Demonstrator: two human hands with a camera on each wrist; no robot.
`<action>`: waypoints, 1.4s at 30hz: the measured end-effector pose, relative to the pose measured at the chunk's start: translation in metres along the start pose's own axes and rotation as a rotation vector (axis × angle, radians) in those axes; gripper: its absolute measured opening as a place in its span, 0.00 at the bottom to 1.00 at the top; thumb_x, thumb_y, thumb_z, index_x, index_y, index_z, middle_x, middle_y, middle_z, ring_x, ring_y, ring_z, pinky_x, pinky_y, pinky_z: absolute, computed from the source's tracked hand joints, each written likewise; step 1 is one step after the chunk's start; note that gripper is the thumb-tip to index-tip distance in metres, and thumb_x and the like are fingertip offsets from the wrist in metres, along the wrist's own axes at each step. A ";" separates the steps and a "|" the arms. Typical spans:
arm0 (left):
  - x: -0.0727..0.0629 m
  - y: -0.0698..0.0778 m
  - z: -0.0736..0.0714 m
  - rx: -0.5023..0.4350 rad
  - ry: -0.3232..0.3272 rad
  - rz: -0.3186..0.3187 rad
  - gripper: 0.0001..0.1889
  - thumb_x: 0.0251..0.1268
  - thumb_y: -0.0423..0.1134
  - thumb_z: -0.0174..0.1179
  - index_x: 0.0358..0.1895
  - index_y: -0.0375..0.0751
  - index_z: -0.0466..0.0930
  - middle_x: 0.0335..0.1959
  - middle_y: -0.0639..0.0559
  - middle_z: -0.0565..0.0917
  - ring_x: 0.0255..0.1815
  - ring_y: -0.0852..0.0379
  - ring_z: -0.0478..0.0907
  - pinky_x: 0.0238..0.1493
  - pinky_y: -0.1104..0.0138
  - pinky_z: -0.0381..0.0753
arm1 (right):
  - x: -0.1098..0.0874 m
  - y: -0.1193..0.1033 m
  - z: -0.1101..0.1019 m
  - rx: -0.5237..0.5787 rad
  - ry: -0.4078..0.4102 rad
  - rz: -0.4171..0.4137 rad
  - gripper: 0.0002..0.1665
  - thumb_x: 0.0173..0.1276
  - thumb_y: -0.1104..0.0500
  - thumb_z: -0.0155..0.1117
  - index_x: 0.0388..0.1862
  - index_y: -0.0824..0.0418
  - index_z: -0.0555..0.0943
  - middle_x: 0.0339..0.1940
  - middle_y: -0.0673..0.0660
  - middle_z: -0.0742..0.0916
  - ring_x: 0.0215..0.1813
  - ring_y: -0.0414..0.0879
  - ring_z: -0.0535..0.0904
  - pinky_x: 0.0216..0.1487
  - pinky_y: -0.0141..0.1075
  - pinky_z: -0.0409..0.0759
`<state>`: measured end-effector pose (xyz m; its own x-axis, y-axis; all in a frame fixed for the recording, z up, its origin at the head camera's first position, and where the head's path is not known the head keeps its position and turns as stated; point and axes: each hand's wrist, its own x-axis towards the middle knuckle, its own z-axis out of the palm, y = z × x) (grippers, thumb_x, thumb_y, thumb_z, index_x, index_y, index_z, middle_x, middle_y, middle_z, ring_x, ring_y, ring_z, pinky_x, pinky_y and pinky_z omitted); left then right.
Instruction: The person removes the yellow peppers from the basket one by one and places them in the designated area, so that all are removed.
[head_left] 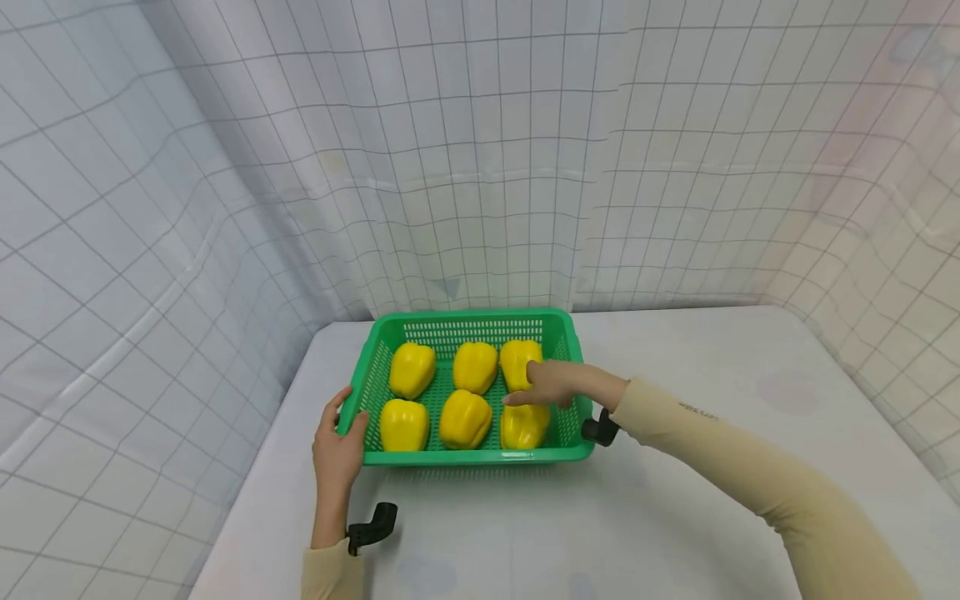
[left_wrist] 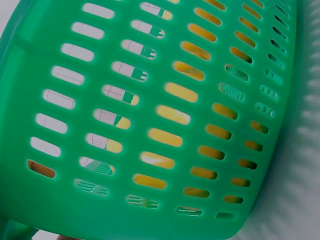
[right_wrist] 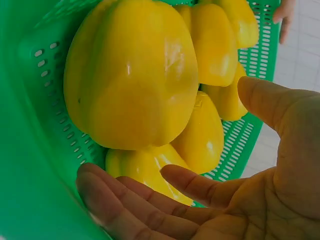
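Note:
A green plastic basket (head_left: 480, 457) with slotted walls holds several yellow bell peppers (head_left: 465, 419) in a back and a front row. My left hand (head_left: 337, 450) grips the basket's left rim near the front corner, thumb on the inner side and fingers outside. Over the right end of the basket, my right hand (head_left: 553, 383) reaches in between the back right pepper (head_left: 517, 358) and the front right pepper (head_left: 524, 427). In the right wrist view its thumb and fingers are spread apart with nothing held, beside a large near pepper (right_wrist: 130, 75).
The basket stands on a white table (head_left: 690, 358), close to its back edge. White grid-patterned curtains (head_left: 480, 167) enclose the back and both sides. A black wrist mount (head_left: 372, 527) sits on the left wrist and another black mount (head_left: 600, 429) on the right.

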<state>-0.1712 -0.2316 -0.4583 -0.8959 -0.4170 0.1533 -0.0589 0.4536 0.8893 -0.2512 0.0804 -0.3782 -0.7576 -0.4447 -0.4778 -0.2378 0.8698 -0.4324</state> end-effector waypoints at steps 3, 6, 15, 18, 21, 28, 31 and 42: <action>0.000 0.000 0.000 -0.002 0.005 0.004 0.24 0.69 0.38 0.54 0.68 0.45 0.67 0.41 0.37 0.75 0.23 0.52 0.68 0.22 0.65 0.67 | 0.003 -0.003 -0.002 0.023 -0.034 0.048 0.42 0.67 0.37 0.57 0.63 0.71 0.66 0.40 0.61 0.77 0.28 0.53 0.78 0.33 0.41 0.79; 0.000 0.000 0.000 -0.005 0.008 0.006 0.24 0.69 0.38 0.53 0.68 0.45 0.67 0.41 0.37 0.75 0.22 0.52 0.67 0.21 0.65 0.66 | 0.006 -0.006 0.001 0.060 -0.056 0.096 0.48 0.66 0.37 0.58 0.70 0.71 0.59 0.54 0.64 0.75 0.35 0.56 0.80 0.36 0.43 0.80; -0.002 0.001 0.001 0.002 0.020 0.012 0.24 0.69 0.38 0.53 0.68 0.45 0.68 0.39 0.38 0.75 0.21 0.53 0.67 0.20 0.66 0.66 | 0.017 -0.011 0.006 0.062 -0.089 0.199 0.51 0.64 0.36 0.59 0.72 0.68 0.55 0.59 0.68 0.72 0.33 0.61 0.83 0.35 0.47 0.81; -0.002 0.001 0.002 0.007 0.031 0.016 0.24 0.69 0.38 0.53 0.67 0.45 0.68 0.38 0.39 0.75 0.21 0.53 0.67 0.20 0.66 0.66 | 0.020 -0.009 0.007 0.078 -0.117 0.205 0.52 0.63 0.35 0.60 0.72 0.67 0.55 0.61 0.68 0.71 0.33 0.62 0.83 0.33 0.47 0.81; -0.002 0.000 0.002 0.004 0.039 0.019 0.24 0.68 0.38 0.53 0.67 0.45 0.69 0.37 0.39 0.75 0.20 0.54 0.66 0.20 0.66 0.66 | 0.022 -0.008 0.009 0.096 -0.141 0.206 0.53 0.63 0.34 0.60 0.72 0.68 0.55 0.60 0.69 0.72 0.35 0.62 0.83 0.32 0.46 0.81; -0.002 0.000 0.003 0.001 0.053 0.034 0.23 0.67 0.37 0.54 0.66 0.44 0.70 0.37 0.38 0.76 0.18 0.55 0.66 0.18 0.67 0.65 | 0.025 -0.007 0.009 0.102 -0.147 0.186 0.49 0.63 0.36 0.62 0.69 0.69 0.60 0.56 0.67 0.75 0.35 0.60 0.83 0.34 0.47 0.81; -0.001 -0.001 0.003 -0.001 0.055 0.037 0.23 0.67 0.37 0.54 0.66 0.44 0.70 0.37 0.38 0.76 0.19 0.54 0.66 0.18 0.67 0.65 | 0.025 -0.004 0.010 0.135 -0.136 0.171 0.49 0.62 0.39 0.64 0.69 0.69 0.60 0.58 0.65 0.73 0.36 0.58 0.82 0.34 0.47 0.81; -0.003 0.000 0.003 0.000 0.060 0.037 0.23 0.67 0.37 0.54 0.66 0.43 0.70 0.36 0.38 0.77 0.20 0.54 0.67 0.19 0.67 0.66 | 0.025 0.004 0.009 0.149 -0.088 0.053 0.44 0.57 0.39 0.69 0.61 0.67 0.68 0.45 0.57 0.76 0.36 0.51 0.79 0.33 0.43 0.81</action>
<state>-0.1701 -0.2285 -0.4596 -0.8693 -0.4467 0.2114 -0.0266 0.4695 0.8826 -0.2655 0.0708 -0.3993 -0.7088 -0.4220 -0.5652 -0.1017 0.8541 -0.5101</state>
